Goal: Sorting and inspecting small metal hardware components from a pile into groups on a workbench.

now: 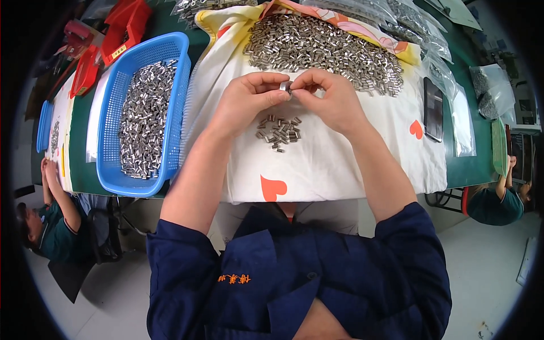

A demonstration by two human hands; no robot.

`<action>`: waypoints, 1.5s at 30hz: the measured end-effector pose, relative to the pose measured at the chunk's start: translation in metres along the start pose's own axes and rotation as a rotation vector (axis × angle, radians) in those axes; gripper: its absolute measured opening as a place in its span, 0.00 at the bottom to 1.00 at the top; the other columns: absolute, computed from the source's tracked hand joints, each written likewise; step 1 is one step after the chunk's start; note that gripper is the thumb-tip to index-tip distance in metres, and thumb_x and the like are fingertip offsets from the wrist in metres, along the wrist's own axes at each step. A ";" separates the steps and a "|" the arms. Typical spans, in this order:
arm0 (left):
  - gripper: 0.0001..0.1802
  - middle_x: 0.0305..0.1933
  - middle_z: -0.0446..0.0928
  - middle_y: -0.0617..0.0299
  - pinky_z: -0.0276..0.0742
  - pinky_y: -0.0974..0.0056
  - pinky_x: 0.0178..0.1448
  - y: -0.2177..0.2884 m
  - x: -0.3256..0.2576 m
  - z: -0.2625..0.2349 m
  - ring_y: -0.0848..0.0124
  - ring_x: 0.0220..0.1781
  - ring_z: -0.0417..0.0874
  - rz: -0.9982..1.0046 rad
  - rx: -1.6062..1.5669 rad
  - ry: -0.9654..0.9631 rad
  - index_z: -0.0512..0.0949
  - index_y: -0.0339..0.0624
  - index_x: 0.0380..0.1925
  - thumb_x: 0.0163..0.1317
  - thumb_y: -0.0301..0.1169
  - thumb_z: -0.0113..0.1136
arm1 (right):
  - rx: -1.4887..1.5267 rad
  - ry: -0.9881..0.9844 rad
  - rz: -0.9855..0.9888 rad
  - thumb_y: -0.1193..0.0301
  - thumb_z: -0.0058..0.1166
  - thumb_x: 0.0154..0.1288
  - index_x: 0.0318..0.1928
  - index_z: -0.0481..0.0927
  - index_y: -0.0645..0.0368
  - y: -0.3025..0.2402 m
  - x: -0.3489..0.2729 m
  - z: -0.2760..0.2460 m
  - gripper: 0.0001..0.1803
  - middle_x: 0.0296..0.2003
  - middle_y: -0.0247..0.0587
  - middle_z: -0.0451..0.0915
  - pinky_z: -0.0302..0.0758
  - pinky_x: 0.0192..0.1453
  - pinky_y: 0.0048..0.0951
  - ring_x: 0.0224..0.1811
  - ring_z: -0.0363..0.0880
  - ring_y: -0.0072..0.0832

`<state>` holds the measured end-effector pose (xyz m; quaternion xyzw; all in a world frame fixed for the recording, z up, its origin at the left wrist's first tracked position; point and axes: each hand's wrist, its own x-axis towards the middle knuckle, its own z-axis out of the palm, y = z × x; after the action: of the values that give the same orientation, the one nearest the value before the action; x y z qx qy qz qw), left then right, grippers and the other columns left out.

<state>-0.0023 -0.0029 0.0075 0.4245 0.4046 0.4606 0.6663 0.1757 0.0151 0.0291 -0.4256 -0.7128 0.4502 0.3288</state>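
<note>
My left hand [245, 103] pinches a small shiny metal piece [285, 86] with a curved, ring-like face. The thumb and fingers of my right hand [333, 101] meet at the right side of that piece; whether they hold a second part is too small to tell. Below my hands lies a small loose group of short metal cylinders [279, 133] on a white cloth [323, 170] with red hearts. Just beyond my fingers spreads a large heap of similar cylinders [326, 51].
To the left stands a blue plastic basket [106, 124] filled with metal cylinders. A black phone [433, 110] lies at the right. Red bins [124, 28] stand at the far left, and clear bags of parts [408, 25] at the back right. Other people sit on both sides.
</note>
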 end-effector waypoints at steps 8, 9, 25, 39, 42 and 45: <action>0.16 0.35 0.77 0.57 0.74 0.73 0.41 -0.004 0.000 0.001 0.75 0.35 0.78 0.015 0.090 0.031 0.72 0.31 0.42 0.51 0.21 0.59 | -0.437 0.192 -0.405 0.75 0.53 0.48 0.29 0.77 0.59 0.007 -0.003 0.009 0.05 0.26 0.41 0.77 0.73 0.33 0.29 0.28 0.77 0.33; 0.16 0.35 0.78 0.57 0.74 0.73 0.41 -0.005 0.001 0.000 0.75 0.36 0.78 0.026 0.084 0.021 0.72 0.31 0.42 0.51 0.21 0.59 | -0.436 0.192 -0.406 0.75 0.53 0.48 0.29 0.77 0.59 0.007 -0.003 0.009 0.05 0.26 0.41 0.77 0.73 0.33 0.29 0.28 0.77 0.33; 0.15 0.32 0.77 0.64 0.73 0.76 0.41 0.001 -0.004 0.006 0.80 0.34 0.77 -0.079 0.249 -0.120 0.75 0.32 0.39 0.48 0.21 0.61 | -0.451 0.258 -0.107 0.73 0.54 0.50 0.32 0.78 0.59 0.032 0.015 -0.016 0.06 0.27 0.36 0.77 0.70 0.36 0.23 0.29 0.74 0.24; 0.15 0.34 0.77 0.62 0.73 0.75 0.41 -0.002 0.000 0.001 0.78 0.35 0.77 -0.055 0.145 -0.052 0.74 0.33 0.41 0.50 0.22 0.60 | -0.862 0.127 -0.348 0.76 0.52 0.49 0.28 0.78 0.59 0.030 0.012 0.002 0.04 0.30 0.38 0.77 0.69 0.42 0.30 0.35 0.73 0.32; 0.16 0.35 0.77 0.60 0.73 0.74 0.41 -0.003 0.001 -0.003 0.77 0.36 0.77 -0.029 0.103 -0.017 0.74 0.33 0.41 0.50 0.22 0.60 | -0.210 0.128 -0.006 0.78 0.50 0.51 0.29 0.78 0.60 0.010 0.004 0.001 0.05 0.29 0.33 0.77 0.69 0.40 0.22 0.33 0.73 0.23; 0.16 0.35 0.77 0.59 0.73 0.73 0.42 -0.003 0.001 -0.002 0.76 0.36 0.77 -0.011 0.066 -0.011 0.73 0.32 0.41 0.50 0.22 0.60 | 0.112 -0.024 0.015 0.74 0.51 0.49 0.31 0.78 0.61 0.010 0.004 -0.006 0.07 0.27 0.33 0.76 0.70 0.35 0.21 0.28 0.72 0.19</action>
<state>-0.0034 -0.0022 0.0036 0.4465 0.4184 0.4410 0.6566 0.1825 0.0230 0.0229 -0.4065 -0.6872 0.4968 0.3401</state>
